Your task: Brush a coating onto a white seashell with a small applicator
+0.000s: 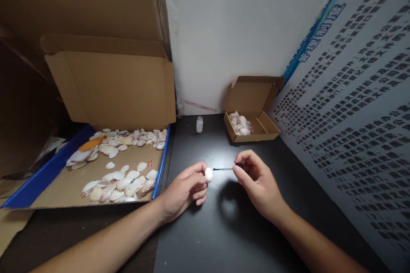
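A small white shell (pixel 209 174) is pinched between the thumb and fingers of my left hand (pixel 188 185), above the dark table. My right hand (pixel 254 179) grips a thin brush (pixel 224 169) between thumb and forefinger. The brush's dark tip points left and is close to the shell, with a narrow gap between them. Farther back on the table stands a small clear glass bottle (pixel 199 125) with a label and an open top.
At the left, a large open box with blue sides (pixel 162 162) holds several shells in groups. A smaller open cardboard box (pixel 256 137) with shells stands at the back right. A white wall (pixel 221 42) rises behind, and a printed panel (pixel 361 106) borders the right.
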Motion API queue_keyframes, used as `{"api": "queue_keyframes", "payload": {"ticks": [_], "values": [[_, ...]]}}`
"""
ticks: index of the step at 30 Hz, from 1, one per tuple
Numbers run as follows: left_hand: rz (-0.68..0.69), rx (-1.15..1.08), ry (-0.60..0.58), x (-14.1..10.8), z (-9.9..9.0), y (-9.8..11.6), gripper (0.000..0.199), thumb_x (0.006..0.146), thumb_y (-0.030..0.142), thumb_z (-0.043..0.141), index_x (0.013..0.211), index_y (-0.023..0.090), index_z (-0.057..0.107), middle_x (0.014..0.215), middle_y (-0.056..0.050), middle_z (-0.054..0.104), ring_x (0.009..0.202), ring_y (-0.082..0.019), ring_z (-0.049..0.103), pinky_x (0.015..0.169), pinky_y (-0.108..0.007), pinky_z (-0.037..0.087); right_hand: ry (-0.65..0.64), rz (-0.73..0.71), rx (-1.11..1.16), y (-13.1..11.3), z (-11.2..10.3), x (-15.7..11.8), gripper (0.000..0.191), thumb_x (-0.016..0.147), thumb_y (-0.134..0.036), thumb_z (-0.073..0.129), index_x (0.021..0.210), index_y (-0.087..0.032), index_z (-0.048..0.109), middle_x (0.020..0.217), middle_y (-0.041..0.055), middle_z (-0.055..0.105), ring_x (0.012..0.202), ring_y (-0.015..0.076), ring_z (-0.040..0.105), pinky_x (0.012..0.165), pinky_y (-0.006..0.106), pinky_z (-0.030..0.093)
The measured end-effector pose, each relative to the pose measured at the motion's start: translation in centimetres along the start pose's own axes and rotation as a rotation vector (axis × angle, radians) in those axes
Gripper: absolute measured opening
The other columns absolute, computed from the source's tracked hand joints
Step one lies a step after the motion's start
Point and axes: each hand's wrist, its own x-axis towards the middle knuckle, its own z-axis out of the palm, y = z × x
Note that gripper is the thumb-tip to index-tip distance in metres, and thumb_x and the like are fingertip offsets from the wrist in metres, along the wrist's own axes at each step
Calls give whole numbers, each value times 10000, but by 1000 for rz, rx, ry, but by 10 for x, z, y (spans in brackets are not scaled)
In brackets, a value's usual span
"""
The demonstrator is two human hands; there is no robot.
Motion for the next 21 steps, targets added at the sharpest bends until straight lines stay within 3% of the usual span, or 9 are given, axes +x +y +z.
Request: {"api": "queue_keyframes", "payload": {"ticks": [6,14,21], "values": [[2,14,-2,0,1,0,129,832,255,543,829,188,432,531,94,270,439,-50,252,463,-187,295,-135,60,174,-3,0,-3,114,916,-307,532,900,-203,487,682,-49,414,548,100,383,515,237,324],[-9,11,-7,-1,2,1,115,827,250,525,825,185,429,547,85,282,455,-54,270,477,-193,292,-8,13,-41,3,0,0,107,903,-290,553,892,-199,497,756,-19,463,655,125,425,607,252,358],[-5,23,6,0,3,1,122,821,254,538,826,189,436,531,91,269,444,-53,255,467,-192,288,-132,55,146,-1,0,-5,109,929,-309,525,919,-206,492,701,-42,420,573,105,390,540,245,325]]}}
